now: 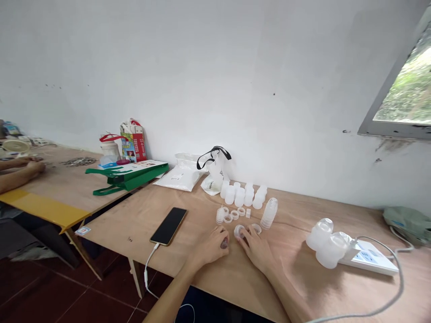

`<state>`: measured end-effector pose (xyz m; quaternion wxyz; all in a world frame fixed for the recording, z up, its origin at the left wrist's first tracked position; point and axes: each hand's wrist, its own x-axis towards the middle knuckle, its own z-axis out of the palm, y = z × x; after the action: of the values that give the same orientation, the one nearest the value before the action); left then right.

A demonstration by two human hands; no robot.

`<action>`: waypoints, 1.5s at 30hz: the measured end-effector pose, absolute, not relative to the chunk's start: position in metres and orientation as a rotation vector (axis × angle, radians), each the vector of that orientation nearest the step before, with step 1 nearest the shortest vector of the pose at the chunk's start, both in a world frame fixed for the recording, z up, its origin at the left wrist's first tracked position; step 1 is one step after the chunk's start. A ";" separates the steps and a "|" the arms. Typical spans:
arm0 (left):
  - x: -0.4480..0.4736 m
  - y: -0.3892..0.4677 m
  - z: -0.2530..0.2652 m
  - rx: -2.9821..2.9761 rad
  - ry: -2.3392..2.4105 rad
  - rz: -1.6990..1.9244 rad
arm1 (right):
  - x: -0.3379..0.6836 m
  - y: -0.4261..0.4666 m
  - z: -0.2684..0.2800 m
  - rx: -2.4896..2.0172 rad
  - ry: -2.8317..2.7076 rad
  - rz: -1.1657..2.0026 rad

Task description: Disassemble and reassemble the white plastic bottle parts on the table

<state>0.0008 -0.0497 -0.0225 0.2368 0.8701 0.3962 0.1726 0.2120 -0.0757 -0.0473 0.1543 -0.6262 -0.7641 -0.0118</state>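
My left hand (213, 246) is closed around a small translucent piece (224, 243), mostly hidden by the fingers. Close beside it, my right hand (255, 247) has its fingers on a translucent ring (239, 231) at the tabletop. Another ring (256, 228) lies just beyond the right fingers. Several white plastic rings (235, 216) lie ahead, with a short stack of rings (220, 216) at their left. A leaning stack of clear domed caps (269, 214) stands to the right. Several frosted plastic bottles (239, 197) stand in rows behind.
Left lies a phone (169, 226) on a charging cable. Two bottles with clear domed caps (332, 249) stand at the right, by a power strip (377, 260) and cable. White bags (182, 172) rest against the wall. A person's hands (33, 165) are at the neighbouring table.
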 end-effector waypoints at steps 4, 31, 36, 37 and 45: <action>-0.010 -0.046 -0.015 2.356 1.047 0.414 | 0.208 -0.079 -0.044 -1.715 -2.158 0.003; 0.011 -0.041 -0.042 2.359 0.818 0.572 | 0.330 0.018 0.063 -1.766 -1.756 -0.166; 0.011 -0.042 -0.041 2.341 0.816 0.584 | 0.320 0.042 0.070 -1.911 -1.895 -0.185; 0.011 -0.043 -0.041 2.344 0.814 0.580 | 0.313 0.045 0.071 -1.935 -1.933 -0.203; 0.012 -0.041 -0.045 2.352 0.841 0.605 | 0.232 0.055 0.063 -2.093 -2.114 -0.309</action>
<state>0.0117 -0.0414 -0.0451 0.2818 0.8780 0.3140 0.2260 0.2322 0.0549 0.0634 0.0756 -0.6978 -0.7048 -0.1030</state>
